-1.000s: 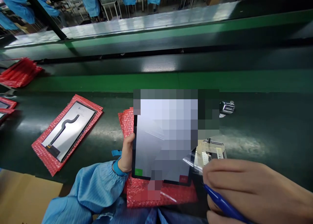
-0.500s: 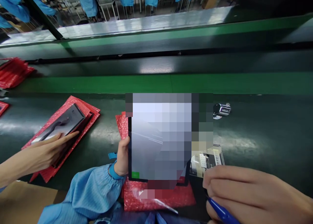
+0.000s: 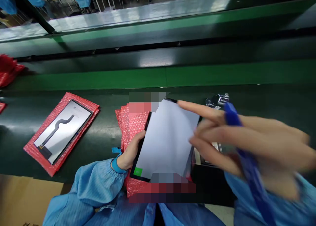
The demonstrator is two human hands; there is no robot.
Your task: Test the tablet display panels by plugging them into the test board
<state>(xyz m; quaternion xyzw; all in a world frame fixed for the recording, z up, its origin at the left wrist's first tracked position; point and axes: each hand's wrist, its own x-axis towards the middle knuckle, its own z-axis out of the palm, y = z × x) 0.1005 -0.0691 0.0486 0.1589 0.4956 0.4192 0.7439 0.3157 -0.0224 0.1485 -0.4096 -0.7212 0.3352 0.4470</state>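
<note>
My left hand (image 3: 130, 152) grips the left edge of a thin black-framed display panel (image 3: 165, 140), which has a film over its pale face and a green tag in the lower corner. Beneath the panel lies a red bubble-wrap bag (image 3: 130, 127). My right hand (image 3: 249, 140) is blurred above the panel's right side, with a blue pen (image 3: 247, 156) held among its fingers and the forefinger stretched out toward the panel's top edge. A small printed packet at the panel's right is mostly hidden by that hand.
To the left, another panel with a black flex strip (image 3: 61, 130) rests on a red bubble bag (image 3: 39, 150) on the dark green conveyor belt (image 3: 247, 91). A metal tally counter (image 3: 217, 100) stands at the back right. Cardboard (image 3: 24, 196) lies at the lower left.
My right hand has risen from the lower right to over the panel, and the panel has tilted. The other person's hand seen at the left panel half a second ago is gone.
</note>
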